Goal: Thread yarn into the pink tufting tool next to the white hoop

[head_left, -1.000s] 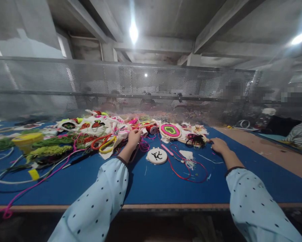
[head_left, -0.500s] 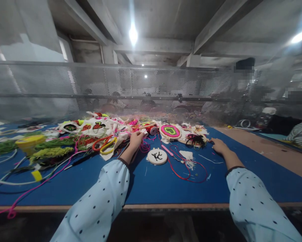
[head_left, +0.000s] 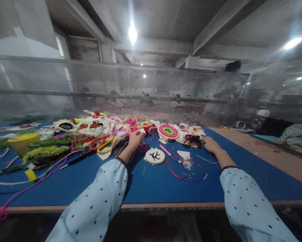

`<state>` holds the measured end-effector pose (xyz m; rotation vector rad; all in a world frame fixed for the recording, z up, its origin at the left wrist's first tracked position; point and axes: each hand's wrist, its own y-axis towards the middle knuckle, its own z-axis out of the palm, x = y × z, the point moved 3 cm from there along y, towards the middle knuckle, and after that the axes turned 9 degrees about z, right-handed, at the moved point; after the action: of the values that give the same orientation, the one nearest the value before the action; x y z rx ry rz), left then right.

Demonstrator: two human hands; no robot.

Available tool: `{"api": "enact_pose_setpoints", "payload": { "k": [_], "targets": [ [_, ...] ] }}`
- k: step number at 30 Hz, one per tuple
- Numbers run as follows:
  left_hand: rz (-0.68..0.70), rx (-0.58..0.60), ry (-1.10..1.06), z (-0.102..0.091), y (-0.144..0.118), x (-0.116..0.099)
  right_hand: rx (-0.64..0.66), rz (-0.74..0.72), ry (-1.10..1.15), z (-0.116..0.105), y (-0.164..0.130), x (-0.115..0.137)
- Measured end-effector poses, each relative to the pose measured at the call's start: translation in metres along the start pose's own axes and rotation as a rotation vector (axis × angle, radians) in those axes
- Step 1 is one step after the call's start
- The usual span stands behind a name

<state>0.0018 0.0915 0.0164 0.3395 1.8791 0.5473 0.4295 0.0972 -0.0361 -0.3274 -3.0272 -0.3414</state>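
My left hand (head_left: 135,138) reaches into a heap of embroidery cloths (head_left: 100,127) and pinches a bit of white cloth at the pile's edge, close to a red thread spool (head_left: 150,129). My right hand (head_left: 210,144) lies flat on the blue table (head_left: 153,181), its fingertips touching a tangle of dark thread (head_left: 192,139). Between the hands lie a small round hoop with a black motif (head_left: 155,156), a pink stick (head_left: 164,150) and a loop of red thread (head_left: 186,168). A hoop with a pink and green design (head_left: 168,131) sits behind them.
Orange and yellow hoops (head_left: 102,143), green yarn bundles (head_left: 43,151) and a yellow tub (head_left: 21,138) crowd the left. Pink cord (head_left: 35,181) trails toward the near edge. A perforated metal screen (head_left: 115,90) walls the far side; a brown table (head_left: 267,151) adjoins on the right.
My right hand slid a little left onto the dark thread tangle. My left hand stays at the cloth pile. The view shifted slightly.
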Motion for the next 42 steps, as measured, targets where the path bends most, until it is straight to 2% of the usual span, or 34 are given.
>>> {"api": "enact_pose_setpoints", "payload": {
  "k": [6, 12, 14, 19, 22, 25, 29, 32, 35, 37, 39, 42],
  "targets": [
    [-0.012, 0.001, -0.013, -0.001, -0.001, -0.004, 0.019, -0.014, -0.081, -0.002, -0.004, 0.012],
    [0.015, -0.005, 0.001, -0.002, 0.001, -0.004, -0.08, 0.07, -0.097, -0.025, -0.018, 0.005],
    [0.02, 0.002, 0.0, -0.001, 0.002, -0.003, -0.122, 0.139, -0.089, -0.034, -0.024, 0.0],
    [0.008, 0.026, 0.008, 0.0, 0.002, -0.001, -0.154, 0.416, -0.01, -0.051, -0.035, -0.016],
    [0.006, 0.026, 0.023, 0.0, 0.002, 0.0, -0.14, 0.503, 0.017, -0.059, -0.041, -0.017],
    [0.013, 0.021, 0.027, 0.0, 0.004, 0.0, -0.109, 0.437, -0.027, -0.064, -0.048, -0.011],
    [0.021, 0.031, 0.035, -0.001, 0.006, 0.001, -0.101, 0.168, -0.151, -0.067, -0.055, -0.018],
    [0.007, 0.043, 0.001, 0.0, 0.007, 0.002, -0.129, -0.043, -0.178, -0.075, -0.062, -0.049],
    [-0.035, 0.06, -0.056, 0.002, 0.007, 0.005, -0.164, -0.072, -0.157, -0.09, -0.079, -0.093],
    [-0.07, 0.061, -0.095, 0.004, 0.007, 0.007, -0.253, -0.054, -0.103, -0.106, -0.1, -0.115],
    [-0.091, 0.053, -0.127, 0.007, 0.007, 0.01, -0.422, -0.012, -0.046, -0.124, -0.126, -0.122],
    [-0.064, 0.026, -0.13, 0.01, 0.007, 0.009, -0.68, -0.011, 0.157, -0.146, -0.16, -0.102]
  ]
}}
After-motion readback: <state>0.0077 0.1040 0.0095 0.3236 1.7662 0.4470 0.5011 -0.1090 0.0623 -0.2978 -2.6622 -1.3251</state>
